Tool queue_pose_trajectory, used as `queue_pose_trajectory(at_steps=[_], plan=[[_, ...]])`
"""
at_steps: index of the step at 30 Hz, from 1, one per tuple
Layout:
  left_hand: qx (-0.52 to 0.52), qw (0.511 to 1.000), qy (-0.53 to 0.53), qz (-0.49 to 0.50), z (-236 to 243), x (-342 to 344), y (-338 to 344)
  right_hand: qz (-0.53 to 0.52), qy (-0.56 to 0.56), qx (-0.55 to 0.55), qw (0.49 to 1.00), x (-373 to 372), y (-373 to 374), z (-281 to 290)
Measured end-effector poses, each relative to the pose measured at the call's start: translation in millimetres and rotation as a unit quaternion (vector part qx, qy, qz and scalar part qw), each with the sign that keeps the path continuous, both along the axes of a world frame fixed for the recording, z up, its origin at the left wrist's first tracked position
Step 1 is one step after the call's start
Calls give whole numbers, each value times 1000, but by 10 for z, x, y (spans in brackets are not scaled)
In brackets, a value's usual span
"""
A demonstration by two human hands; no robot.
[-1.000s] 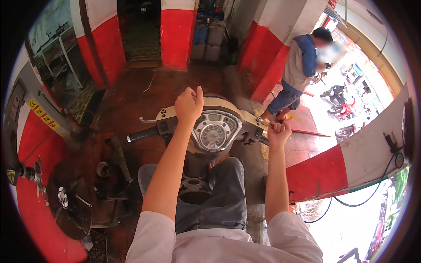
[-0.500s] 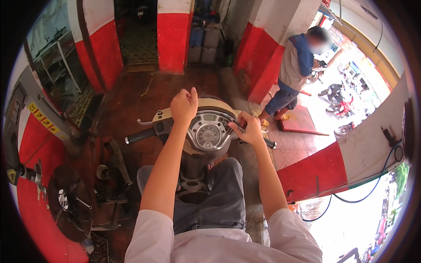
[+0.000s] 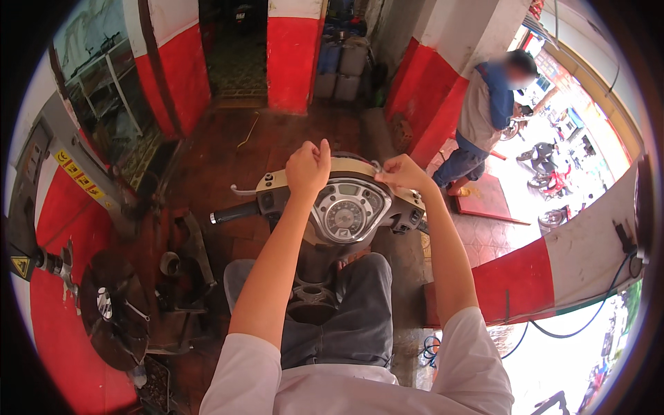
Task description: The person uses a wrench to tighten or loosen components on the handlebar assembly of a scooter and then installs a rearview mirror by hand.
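The scooter's front (image 3: pixel 349 168) stands upright in the middle, between the person's knees, and the two bare forearms cross over it: the left one covers part of the dashboard housing, the right one hides much of the right grip (image 3: pixel 422 226). The left hand (image 3: pixel 308 168) is curled with its thumb raised, over the cream cover's left part; the right hand (image 3: pixel 407 173) has bent fingers at the cover's far right edge. Whether either grips something, I cannot tell. Close on the left, a machine's round dark turntable (image 3: pixel 114 311) crowds the floor; on the near right, a red-and-white wall section (image 3: pixel 498 290) juts in, with a hose (image 3: pixel 581 330) hanging from it. At the far right another person (image 3: pixel 481 114) stands beside a red board (image 3: pixel 487 197), partly blocking the bright opening. Counted: one scooter dashboard (image 3: pixel 346 214) with one large round dial, one silver lever (image 3: pixel 242 189) showing on the left, three red-and-white uprights (image 3: pixel 287 62) on the far side, at least two grey containers (image 3: pixel 353 57) between them, and at least three motorcycles (image 3: pixel 550 181) outside.
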State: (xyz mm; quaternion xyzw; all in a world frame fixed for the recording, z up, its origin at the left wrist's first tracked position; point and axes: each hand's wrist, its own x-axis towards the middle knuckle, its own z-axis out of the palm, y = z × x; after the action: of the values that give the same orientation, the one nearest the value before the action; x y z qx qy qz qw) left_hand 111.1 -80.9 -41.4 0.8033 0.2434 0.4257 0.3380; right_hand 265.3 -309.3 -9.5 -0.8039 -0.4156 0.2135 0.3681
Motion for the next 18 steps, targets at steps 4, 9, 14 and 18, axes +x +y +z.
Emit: queue_pose_trajectory(at_steps=[4, 9, 14, 18], plan=[[2, 1000, 0, 2, 5, 4, 23, -96, 161, 47, 981, 232, 37, -134], [-5, 1000, 9, -9, 63, 10, -22, -313, 453, 293, 782, 860, -456, -525], [-5, 1000, 10, 3, 27, -38, 44, -371, 528, 482, 593, 793, -715, -697], [1, 1000, -4, -8, 48, 27, -27, -370, 499, 567, 541, 649, -1125, -878]])
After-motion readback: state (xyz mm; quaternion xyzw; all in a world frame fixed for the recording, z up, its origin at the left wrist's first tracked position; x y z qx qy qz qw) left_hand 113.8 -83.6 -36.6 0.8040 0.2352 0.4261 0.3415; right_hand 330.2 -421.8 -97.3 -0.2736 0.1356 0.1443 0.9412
